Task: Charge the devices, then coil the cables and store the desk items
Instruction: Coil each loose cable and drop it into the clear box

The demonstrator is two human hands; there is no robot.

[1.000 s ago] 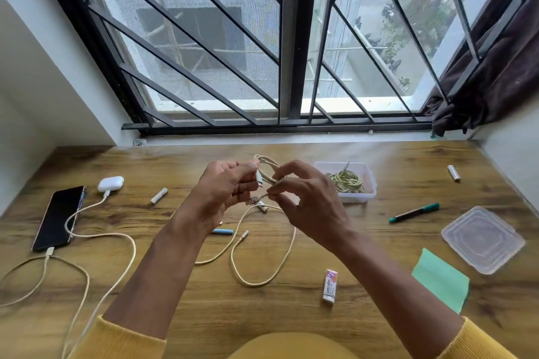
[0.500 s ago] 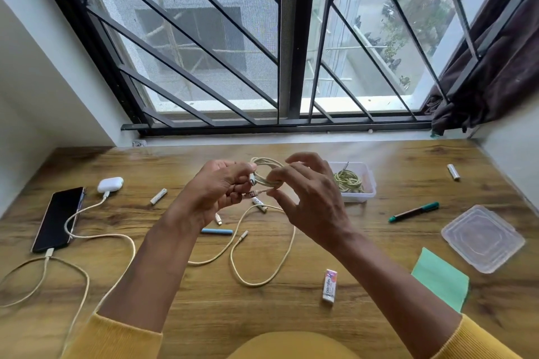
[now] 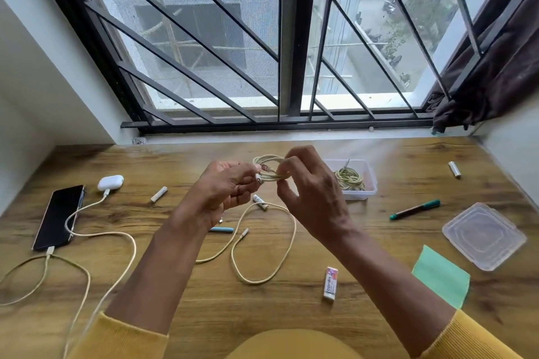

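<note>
Both hands, left hand [image 3: 221,192] and right hand [image 3: 309,192], pinch a coiled cable [image 3: 269,167] above the surface [image 3: 291,309], near a far container [image 3: 369,183].

bare forearms, yellow ribbed sleeves [image 3: 122,338] pushed up

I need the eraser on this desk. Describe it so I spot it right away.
Start at the near edge of the wooden desk, between the person's forearms. Just left of the green sticky pad lies the eraser, apart from the loose cable loop. It is the only small white block with a printed sleeve; the batteries are round.
</note>
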